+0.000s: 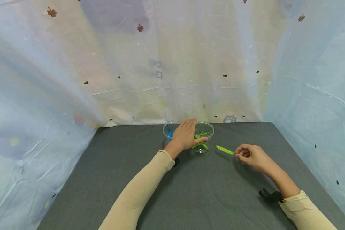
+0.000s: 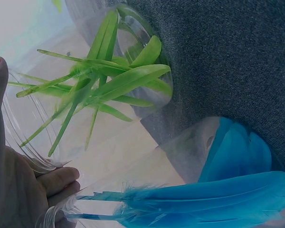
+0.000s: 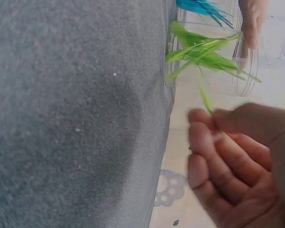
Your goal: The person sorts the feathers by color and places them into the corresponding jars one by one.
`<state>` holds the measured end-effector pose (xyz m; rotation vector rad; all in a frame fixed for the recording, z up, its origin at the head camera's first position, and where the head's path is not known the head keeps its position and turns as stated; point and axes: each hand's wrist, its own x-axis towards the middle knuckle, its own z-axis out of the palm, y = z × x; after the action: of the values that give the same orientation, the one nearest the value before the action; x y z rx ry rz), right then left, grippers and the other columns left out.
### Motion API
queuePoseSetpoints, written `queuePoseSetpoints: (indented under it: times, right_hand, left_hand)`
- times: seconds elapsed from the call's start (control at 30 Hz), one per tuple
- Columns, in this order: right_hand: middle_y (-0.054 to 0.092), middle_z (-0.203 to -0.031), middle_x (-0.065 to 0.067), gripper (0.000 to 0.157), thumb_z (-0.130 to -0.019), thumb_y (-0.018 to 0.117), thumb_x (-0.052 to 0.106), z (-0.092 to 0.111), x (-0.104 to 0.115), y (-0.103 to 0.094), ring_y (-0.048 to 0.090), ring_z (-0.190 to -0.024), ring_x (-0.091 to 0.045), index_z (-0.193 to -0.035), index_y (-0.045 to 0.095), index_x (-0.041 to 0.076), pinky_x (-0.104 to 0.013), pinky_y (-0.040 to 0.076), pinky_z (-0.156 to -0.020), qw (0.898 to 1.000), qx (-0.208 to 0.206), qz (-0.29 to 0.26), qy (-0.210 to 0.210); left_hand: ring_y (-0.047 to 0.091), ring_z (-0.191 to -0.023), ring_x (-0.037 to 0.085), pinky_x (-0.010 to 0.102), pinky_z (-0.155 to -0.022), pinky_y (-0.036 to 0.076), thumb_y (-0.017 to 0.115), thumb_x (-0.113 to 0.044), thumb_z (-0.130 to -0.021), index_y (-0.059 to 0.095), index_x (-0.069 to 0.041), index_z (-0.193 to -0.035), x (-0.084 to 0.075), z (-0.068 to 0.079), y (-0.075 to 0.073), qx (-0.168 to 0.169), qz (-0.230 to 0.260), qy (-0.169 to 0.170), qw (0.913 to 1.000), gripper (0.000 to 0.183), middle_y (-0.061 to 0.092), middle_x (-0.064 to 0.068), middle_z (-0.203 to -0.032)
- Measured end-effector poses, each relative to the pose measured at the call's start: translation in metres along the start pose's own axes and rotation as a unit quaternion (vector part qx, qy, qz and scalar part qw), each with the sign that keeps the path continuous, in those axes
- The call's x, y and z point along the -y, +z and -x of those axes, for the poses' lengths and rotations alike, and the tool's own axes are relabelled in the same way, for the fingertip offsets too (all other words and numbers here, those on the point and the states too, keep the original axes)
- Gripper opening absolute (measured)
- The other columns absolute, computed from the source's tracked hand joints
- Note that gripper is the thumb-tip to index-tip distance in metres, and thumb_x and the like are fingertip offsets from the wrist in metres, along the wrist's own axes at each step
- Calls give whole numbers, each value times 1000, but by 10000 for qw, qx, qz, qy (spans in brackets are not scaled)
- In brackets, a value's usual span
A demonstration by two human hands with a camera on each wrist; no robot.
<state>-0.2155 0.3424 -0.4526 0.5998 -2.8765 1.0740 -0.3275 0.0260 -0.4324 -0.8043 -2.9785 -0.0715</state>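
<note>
My right hand (image 1: 254,156) pinches a green feather (image 1: 225,149) by its quill end between thumb and index finger, its tip pointing left. The feather (image 3: 205,95) shows in the right wrist view too, in front of a clear jar. My left hand (image 1: 185,133) rests at the rims of two clear jars standing side by side, fingers extended forward and thumb spread across the right jar. That right jar (image 1: 209,123) holds several green feathers (image 2: 102,80). In the left jar (image 1: 164,128) stand several blue feathers (image 2: 209,199); my left hand partly hides this jar.
Both jars stand near the back edge of a table with a dark grey cloth (image 1: 189,191). Behind and on both sides hangs a pale patterned curtain (image 1: 189,57). A black strap (image 1: 271,195) sits on my right wrist.
</note>
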Motion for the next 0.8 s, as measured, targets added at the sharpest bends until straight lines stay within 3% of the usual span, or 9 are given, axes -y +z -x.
queuePoseSetpoints:
  times: [0.17, 0.47, 0.63, 0.8]
  right_hand:
    - [77, -92, -7, 7, -104, 73, 6, -1, 3, -2, 71, -78, -14, -110, 76, 7, -28, 56, -64, 9953, -885, 382, -85]
    - [80, -99, -10, 16, -104, 69, 1, -7, 10, -6, 73, -82, -7, -116, 76, 8, -19, 52, -62, 9785, -1979, 430, -399]
    - [82, -101, -12, 19, -103, 70, -2, -14, 15, -9, 76, -85, -5, -120, 75, 4, -5, 50, -76, 9658, -2476, 221, -736]
    - [83, -101, -10, 16, -103, 72, 0, -19, 18, -8, 71, -91, 12, -116, 79, 6, -3, 51, -83, 9579, -2739, -208, -834]
  left_hand:
    - [16, -166, 22, 38, -135, 5, 37, -87, -98, 10, -10, -174, 0, 0, 0, -18, -50, 7, 10000, 111, 18, 9, -180]
    - [15, -166, 23, 38, -135, 6, 38, -87, -98, 10, -11, -174, -1, 0, -1, 13, -7, -15, 10000, 111, 17, 8, -180]
    - [16, -166, 23, 39, -135, 8, 39, -87, -98, 12, -10, -174, 0, 0, -1, -5, 57, -11, 10000, 111, 16, 8, -180]
    - [16, -166, 24, 38, -135, 8, 40, -87, -98, 10, -10, -174, -1, 2, -2, 3, 114, -20, 9999, 112, 14, 7, -180]
